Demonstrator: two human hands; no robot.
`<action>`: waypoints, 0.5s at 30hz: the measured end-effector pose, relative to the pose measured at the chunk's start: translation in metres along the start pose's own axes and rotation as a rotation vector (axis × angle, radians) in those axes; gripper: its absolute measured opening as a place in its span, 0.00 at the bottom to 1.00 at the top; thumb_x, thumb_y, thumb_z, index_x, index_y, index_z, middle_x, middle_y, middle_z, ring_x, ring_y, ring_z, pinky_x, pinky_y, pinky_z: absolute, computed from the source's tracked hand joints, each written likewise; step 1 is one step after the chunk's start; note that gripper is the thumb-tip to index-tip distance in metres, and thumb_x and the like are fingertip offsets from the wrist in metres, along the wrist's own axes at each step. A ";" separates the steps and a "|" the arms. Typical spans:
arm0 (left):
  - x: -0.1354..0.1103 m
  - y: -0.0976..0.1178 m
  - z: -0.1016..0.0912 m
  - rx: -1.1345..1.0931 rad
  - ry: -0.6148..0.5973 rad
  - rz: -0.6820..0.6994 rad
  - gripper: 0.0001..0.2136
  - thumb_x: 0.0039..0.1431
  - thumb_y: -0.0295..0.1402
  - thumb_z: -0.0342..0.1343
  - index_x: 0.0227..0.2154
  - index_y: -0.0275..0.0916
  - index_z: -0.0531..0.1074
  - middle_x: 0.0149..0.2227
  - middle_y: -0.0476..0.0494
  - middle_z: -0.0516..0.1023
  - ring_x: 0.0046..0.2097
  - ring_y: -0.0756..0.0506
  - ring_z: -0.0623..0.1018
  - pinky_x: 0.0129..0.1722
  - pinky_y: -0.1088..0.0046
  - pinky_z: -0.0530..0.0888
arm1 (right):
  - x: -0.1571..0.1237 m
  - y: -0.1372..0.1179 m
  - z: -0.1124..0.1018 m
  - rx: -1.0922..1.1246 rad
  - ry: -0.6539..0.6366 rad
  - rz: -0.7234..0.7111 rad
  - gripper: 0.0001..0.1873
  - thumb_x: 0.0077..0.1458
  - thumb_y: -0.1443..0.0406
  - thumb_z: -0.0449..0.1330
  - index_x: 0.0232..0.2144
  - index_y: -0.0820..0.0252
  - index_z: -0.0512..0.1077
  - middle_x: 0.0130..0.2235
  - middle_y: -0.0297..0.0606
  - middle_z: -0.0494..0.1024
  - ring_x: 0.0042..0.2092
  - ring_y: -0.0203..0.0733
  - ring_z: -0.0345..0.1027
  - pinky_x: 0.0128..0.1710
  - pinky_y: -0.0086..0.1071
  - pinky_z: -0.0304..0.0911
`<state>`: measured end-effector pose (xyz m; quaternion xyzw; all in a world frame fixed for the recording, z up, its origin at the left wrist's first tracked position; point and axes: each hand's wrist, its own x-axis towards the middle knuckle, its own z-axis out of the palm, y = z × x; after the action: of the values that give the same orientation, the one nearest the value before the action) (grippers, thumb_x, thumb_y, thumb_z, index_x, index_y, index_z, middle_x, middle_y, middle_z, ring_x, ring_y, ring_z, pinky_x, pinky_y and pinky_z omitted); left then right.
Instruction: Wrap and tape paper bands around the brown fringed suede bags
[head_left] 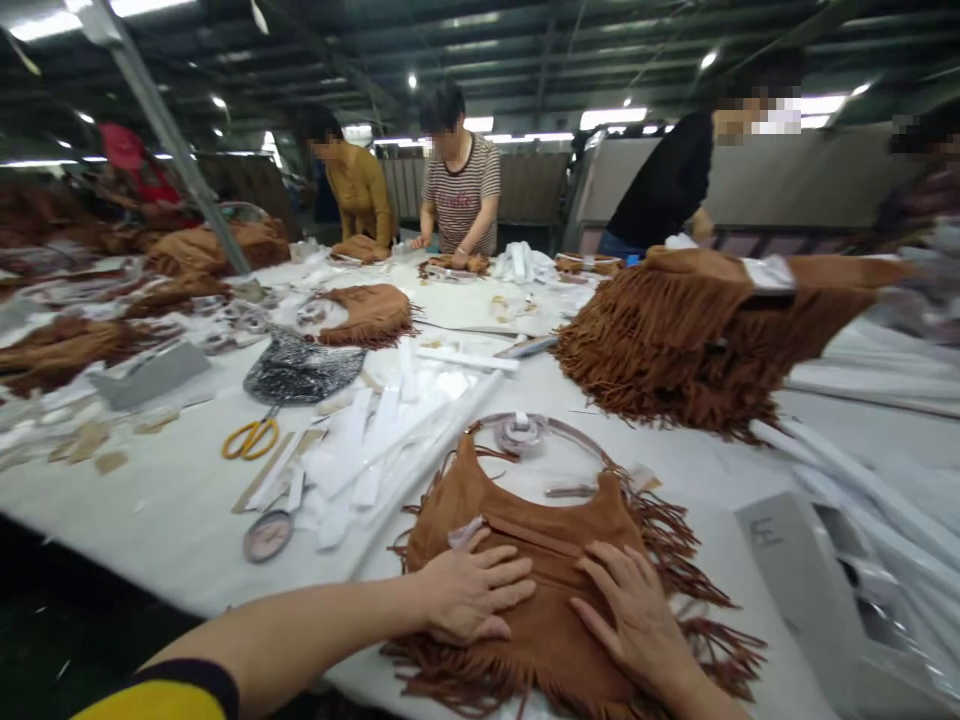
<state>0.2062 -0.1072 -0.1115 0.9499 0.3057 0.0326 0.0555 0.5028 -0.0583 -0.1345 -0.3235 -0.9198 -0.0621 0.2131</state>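
Observation:
A brown fringed handbag (551, 630) lies flat on the table before me, its strap at the far side and its fringe spread out around it. My left hand (480, 588) rests on the bag's left part, fingers stretched out, just below the zipper line. On the right part lies my right hand (630, 610), its fingers spread and slightly bent. Neither hand grips anything. A coiled clear-wrapped strip (520, 432) sits by the strap. A small pale tag or wrap (466, 533) shows near my left fingertips.
Orange-handled scissors (251, 440), a round dial-like object (268, 536) and white paper strips (367, 440) lie to the left. Stacked fringed bags (667, 330) rise at the back right. A grey box (799, 590) stands right. Co-workers, one in a striped shirt (461, 190), stand across the table.

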 end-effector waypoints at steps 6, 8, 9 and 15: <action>-0.003 0.002 0.004 0.018 0.098 0.006 0.26 0.67 0.47 0.34 0.62 0.40 0.54 0.64 0.43 0.59 0.63 0.41 0.59 0.62 0.53 0.53 | 0.013 0.001 -0.001 0.017 0.075 0.012 0.18 0.55 0.53 0.57 0.45 0.54 0.69 0.45 0.40 0.74 0.46 0.48 0.67 0.50 0.44 0.57; -0.002 0.001 0.006 0.033 0.147 0.028 0.26 0.67 0.48 0.34 0.61 0.39 0.56 0.63 0.43 0.60 0.63 0.41 0.60 0.61 0.54 0.55 | 0.043 -0.010 0.000 0.105 0.133 0.080 0.16 0.58 0.56 0.54 0.46 0.56 0.67 0.42 0.41 0.75 0.43 0.47 0.68 0.46 0.42 0.60; -0.002 0.000 0.008 0.041 0.169 0.039 0.26 0.66 0.48 0.35 0.61 0.39 0.57 0.63 0.43 0.60 0.63 0.40 0.60 0.61 0.53 0.55 | 0.065 -0.019 0.003 0.160 0.163 0.104 0.15 0.60 0.58 0.53 0.47 0.58 0.66 0.42 0.42 0.75 0.43 0.47 0.68 0.46 0.41 0.62; 0.002 -0.007 0.029 0.176 0.280 0.050 0.23 0.66 0.45 0.38 0.59 0.41 0.60 0.63 0.47 0.60 0.62 0.41 0.61 0.61 0.56 0.57 | 0.235 -0.083 0.052 0.287 -0.026 -0.087 0.18 0.60 0.69 0.49 0.52 0.60 0.64 0.52 0.46 0.71 0.53 0.46 0.63 0.52 0.41 0.59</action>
<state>0.2069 -0.1032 -0.1410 0.9446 0.2884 0.1391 -0.0720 0.2689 0.0237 -0.0776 -0.2503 -0.9352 0.0649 0.2420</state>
